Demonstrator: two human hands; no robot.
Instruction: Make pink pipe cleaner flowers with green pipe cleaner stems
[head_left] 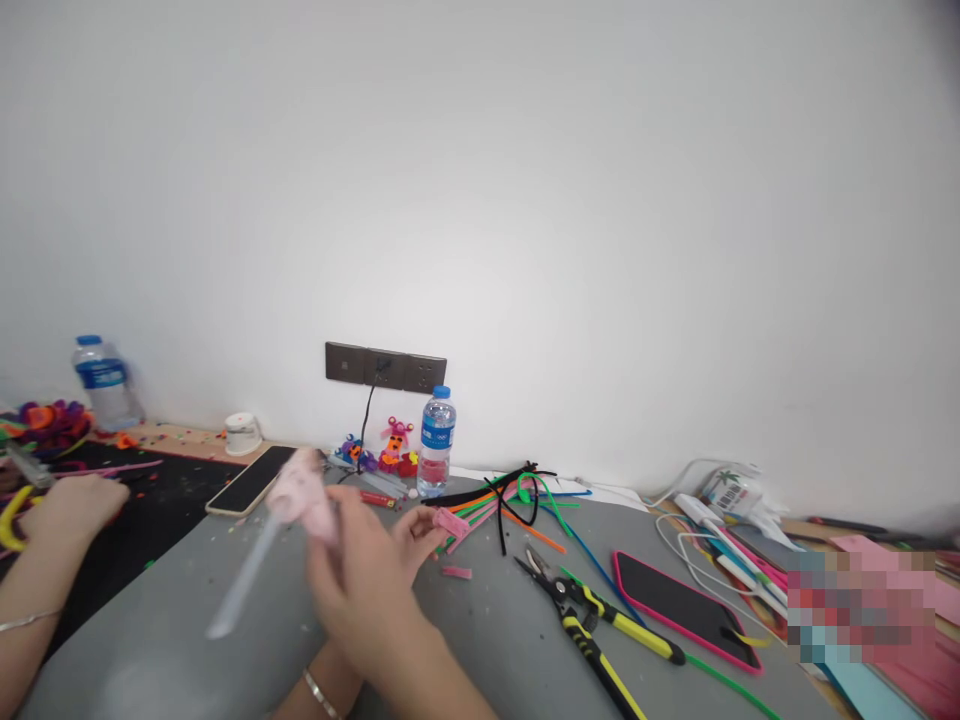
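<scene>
My right hand (367, 565) crosses in front of my left and is closed round a pink hot glue gun (304, 500), blurred by motion. A translucent glue stick (244, 585) juts from it toward the lower left. Behind it, my left hand (416, 535) pinches a small pink strip (451, 523) between its fingertips; part of this hand is hidden by the right. Another short pink piece (457, 572) lies on the grey table mat (480, 660) just below. Several pipe cleaners (480, 515) in black, green, orange and pink lie beyond my left hand.
Yellow-black pliers (600, 640) and a pink-cased phone (686, 610) lie to the right. A water bottle (436, 440), a small pink figure (396, 445) and another phone (251, 480) stand or lie behind. At left, another person's hand (75, 510) holds a yellow-handled tool (13, 520).
</scene>
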